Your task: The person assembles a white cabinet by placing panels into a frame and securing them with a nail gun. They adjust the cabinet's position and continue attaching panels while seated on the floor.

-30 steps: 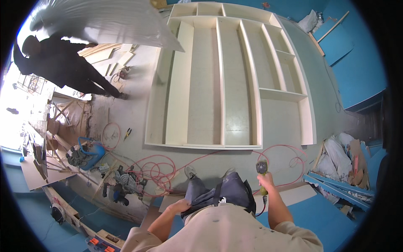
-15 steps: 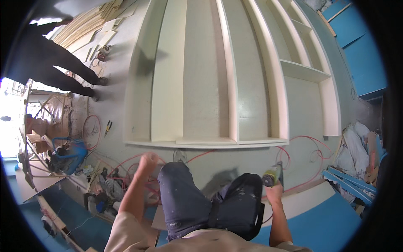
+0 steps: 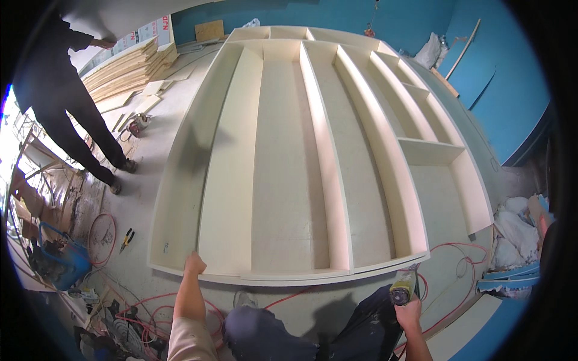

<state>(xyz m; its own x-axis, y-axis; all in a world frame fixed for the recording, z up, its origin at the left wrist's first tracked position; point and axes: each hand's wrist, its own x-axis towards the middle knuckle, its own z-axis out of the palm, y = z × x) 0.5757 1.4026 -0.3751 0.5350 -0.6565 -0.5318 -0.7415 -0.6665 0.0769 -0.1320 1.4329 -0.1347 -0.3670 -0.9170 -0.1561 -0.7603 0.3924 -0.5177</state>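
grey floor runs back to a blue wall, and most of it is covered by a large cream-white cabinet frame lying flat straight ahead of the person. its long axis and long dividers point away from the body, with the near edge crossing just beyond the knees. the hands are well apart. the left hand is the nearer one, touching that near edge toward its left end, beside the upright of the wide panel; its fingertips are hidden, so i cannot tell whether it grips or merely rests. the right hand is wrapped around a yellow-green and black power tool, whose far end sits by the frame's near right corner; contact there is unclear. red hose loops over the floor on both sides and passes between the near edge and the person's legs, the tightest strip underfoot. pliers lie apart from the frame on the left, where a co-worker in dark clothes stands near stacked boards. white sacks crowd the right side.
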